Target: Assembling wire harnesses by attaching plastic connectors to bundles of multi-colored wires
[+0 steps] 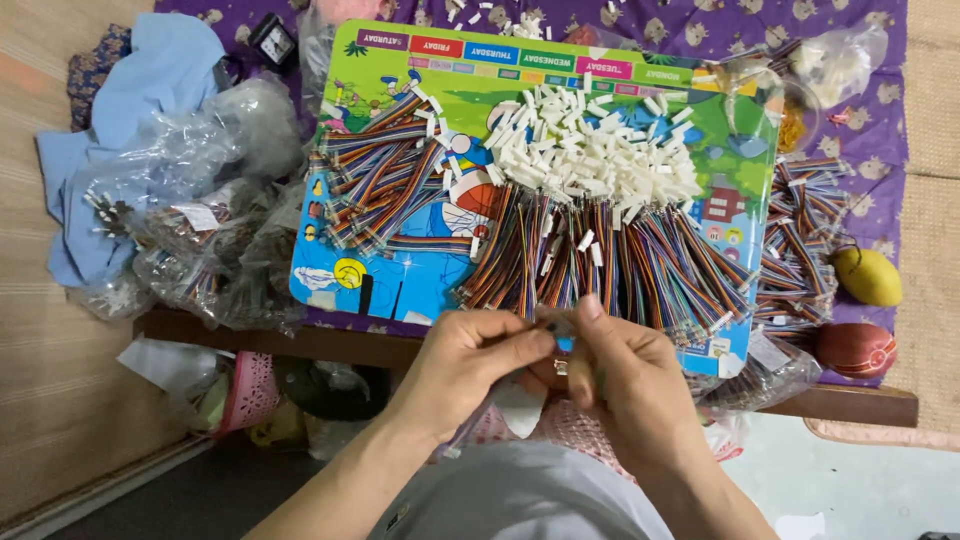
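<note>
Head view looks down on your two hands meeting at the near edge of the board, and what they pinch is mostly hidden: your left hand (470, 355) and right hand (625, 375) close thumbs and fingertips together on a small piece (556, 325) between them, perhaps a wire end with a connector, though it is too blurred and covered to tell. Your forearms run out of the bottom of the frame.

That small piece sits just in front of the near row of cables, over the board's near edge, greyish where it shows.

Beyond your hands lies a colourful cartoon board (400, 270) on a low table (330, 340) spread with a purple patterned cloth (880, 140). A heap of small white connector housings (590, 145) lies at the middle far part of the board. Bundles of rainbow ribbon cables (610, 265) fan along its near side, and another pile of ribbon cables (385, 185) lies on the left. More cable bundles (800, 240) lie off the board's right edge. Clear plastic bags (200, 220) crowd the left, beside a blue cloth (150, 80). On the right sit a yellow fruit (868, 277) and a red round thing (856, 349).
</note>
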